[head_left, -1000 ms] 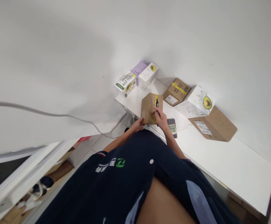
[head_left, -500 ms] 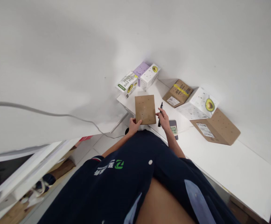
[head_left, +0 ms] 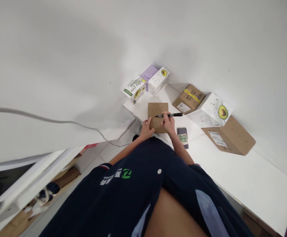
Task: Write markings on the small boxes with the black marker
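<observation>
A brown cardboard box (head_left: 158,108) with dark dots on its top lies at the near edge of the white table, in front of me. My left hand (head_left: 147,129) grips its lower left corner, thumb and fingers on the cardboard. Over the box's right half, my right hand (head_left: 168,123) is closed round a black marker (head_left: 175,115). The marker lies nearly level, its tip pointing left over the middle of the box top; whether the tip touches is too small to tell. Just right of my right wrist lies a dark phone (head_left: 183,138) with a green banknote on it.
White avocado-print boxes (head_left: 134,89) and a purple box (head_left: 149,71) stand at the back left. To the right are a taped brown box (head_left: 189,98), a white avocado box (head_left: 216,108) and a larger brown box (head_left: 234,136). A grey cable (head_left: 46,120) hangs at left.
My right hand has moved left over the box, and the marker has turned from upright to level. The box has shifted slightly right. My left hand's fingers have come further onto it.
</observation>
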`<state>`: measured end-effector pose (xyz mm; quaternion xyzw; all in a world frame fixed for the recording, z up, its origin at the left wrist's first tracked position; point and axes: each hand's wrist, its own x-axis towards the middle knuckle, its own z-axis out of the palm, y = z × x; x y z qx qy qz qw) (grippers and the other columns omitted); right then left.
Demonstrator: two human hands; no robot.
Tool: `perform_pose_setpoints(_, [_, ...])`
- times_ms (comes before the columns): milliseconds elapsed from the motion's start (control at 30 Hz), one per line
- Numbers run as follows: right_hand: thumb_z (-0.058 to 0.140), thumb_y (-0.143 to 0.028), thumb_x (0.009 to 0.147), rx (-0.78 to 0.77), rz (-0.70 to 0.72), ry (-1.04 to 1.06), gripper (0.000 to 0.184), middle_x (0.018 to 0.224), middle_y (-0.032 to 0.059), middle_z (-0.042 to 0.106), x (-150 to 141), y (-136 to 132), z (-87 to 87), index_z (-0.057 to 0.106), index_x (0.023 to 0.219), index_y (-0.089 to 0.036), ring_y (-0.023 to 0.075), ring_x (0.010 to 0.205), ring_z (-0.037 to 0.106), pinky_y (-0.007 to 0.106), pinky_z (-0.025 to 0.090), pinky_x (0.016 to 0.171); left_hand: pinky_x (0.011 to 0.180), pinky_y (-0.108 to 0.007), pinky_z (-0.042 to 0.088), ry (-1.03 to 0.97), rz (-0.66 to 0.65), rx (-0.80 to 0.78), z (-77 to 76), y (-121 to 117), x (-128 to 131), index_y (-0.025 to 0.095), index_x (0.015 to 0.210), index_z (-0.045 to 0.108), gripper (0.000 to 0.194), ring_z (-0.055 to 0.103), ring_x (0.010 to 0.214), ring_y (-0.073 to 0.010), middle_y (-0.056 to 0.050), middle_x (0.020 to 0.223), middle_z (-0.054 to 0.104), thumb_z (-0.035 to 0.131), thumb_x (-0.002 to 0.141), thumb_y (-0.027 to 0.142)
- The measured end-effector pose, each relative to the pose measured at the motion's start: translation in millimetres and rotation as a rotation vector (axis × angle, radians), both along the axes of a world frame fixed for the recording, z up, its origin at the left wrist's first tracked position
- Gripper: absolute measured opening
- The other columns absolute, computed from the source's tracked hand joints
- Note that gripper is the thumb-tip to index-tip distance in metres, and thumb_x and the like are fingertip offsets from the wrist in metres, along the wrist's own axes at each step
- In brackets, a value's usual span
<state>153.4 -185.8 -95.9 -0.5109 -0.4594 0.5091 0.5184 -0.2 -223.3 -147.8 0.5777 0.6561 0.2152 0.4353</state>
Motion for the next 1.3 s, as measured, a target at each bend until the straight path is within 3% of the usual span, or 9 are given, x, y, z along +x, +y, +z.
perform_pose_setpoints(200, [0.063, -0.060, 0.088, 0.047, -0.101, -0.158, 0.040, 0.078, -0.0008, 0.064, -3, -4, -29.5, 0.058, 0.105, -0.025, 0.0164, 0.068, 0.061, 0.033, 0.055, 0.070, 0.109, -0.046, 0.049, 0.172, -0.144, -0.044, 19.9, -3, 5, 0.028, 0.159, 0.039, 0.075, 0.058, 0.129, -0.0314, -0.015, 0.153, 0.041, 0.057, 0.086, 0.026])
perform_pose_setpoints(400, [0.055, -0.056, 0.092, -0.018, -0.065, -0.243, 0.034, 0.069, -0.0022, 0.054, -3, -4, -52.3, 0.057, 0.105, -0.025, 0.0180, 0.063, 0.057, 0.034, 0.054, 0.065, 0.102, -0.048, 0.052, 0.274, -0.194, -0.076, 35.3, 3, 10, 0.033, 0.160, 0.039, 0.075, 0.063, 0.120, -0.0354, -0.016, 0.148, 0.045, 0.057, 0.088, 0.026])
perform_pose_setpoints(600, [0.050, -0.057, 0.096, 0.055, -0.123, -0.359, 0.035, 0.080, 0.0016, 0.058, 1, -3, -56.7, 0.059, 0.105, -0.024, 0.0197, 0.075, 0.059, 0.036, 0.055, 0.076, 0.096, -0.045, 0.053, 0.291, -0.215, -0.085, 38.3, 6, 7, 0.035, 0.159, 0.040, 0.068, 0.065, 0.114, -0.0328, -0.015, 0.146, 0.046, 0.053, 0.093, 0.029])
perform_pose_setpoints(800, [0.053, -0.057, 0.092, 0.063, -0.110, -0.369, 0.035, 0.082, 0.0020, 0.059, 6, -4, -63.5, 0.062, 0.102, -0.025, 0.0209, 0.081, 0.061, 0.040, 0.055, 0.087, 0.093, -0.044, 0.052, 0.327, -0.218, -0.059, 35.6, 8, 10, 0.034, 0.157, 0.044, 0.057, 0.067, 0.110, -0.0326, -0.016, 0.141, 0.049, 0.046, 0.102, 0.049])
perform_pose_setpoints(1300, [0.055, -0.061, 0.086, 0.049, -0.106, -0.426, 0.035, 0.091, 0.0050, 0.064, 6, -1, -62.7, 0.057, 0.091, -0.026, 0.0233, 0.090, 0.062, 0.041, 0.053, 0.092, 0.090, -0.040, 0.051, 0.390, -0.260, -0.006, 30.2, 7, 9, 0.033, 0.159, 0.040, 0.059, 0.068, 0.107, -0.0311, -0.016, 0.140, 0.050, 0.044, 0.103, 0.050])
